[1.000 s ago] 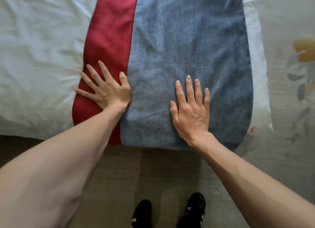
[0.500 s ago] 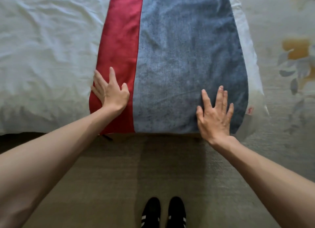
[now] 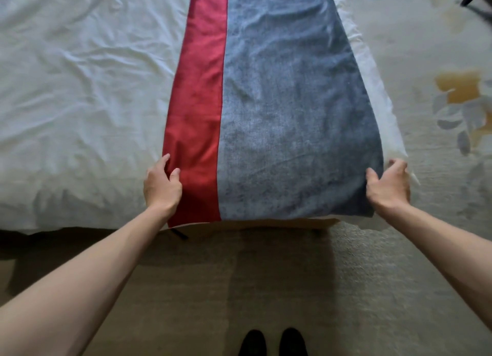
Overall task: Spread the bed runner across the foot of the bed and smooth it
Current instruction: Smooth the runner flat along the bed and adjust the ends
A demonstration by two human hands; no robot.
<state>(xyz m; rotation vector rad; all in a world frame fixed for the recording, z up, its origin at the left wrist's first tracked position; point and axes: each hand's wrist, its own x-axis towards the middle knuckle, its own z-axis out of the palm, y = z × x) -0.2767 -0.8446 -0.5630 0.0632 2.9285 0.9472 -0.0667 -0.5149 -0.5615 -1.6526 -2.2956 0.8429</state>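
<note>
1. White bed over beige carpet carries the bed runner, red and blue strips, lying flat.
2. Left hand, fingers curled, pinches its red edge.
3. Right hand, fingers curled, grips its blue edge.

Bed under red-blue runner

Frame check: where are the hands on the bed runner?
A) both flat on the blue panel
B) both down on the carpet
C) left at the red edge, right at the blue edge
C: the left hand holds the red edge of the bed runner, the right hand the blue edge.
</note>
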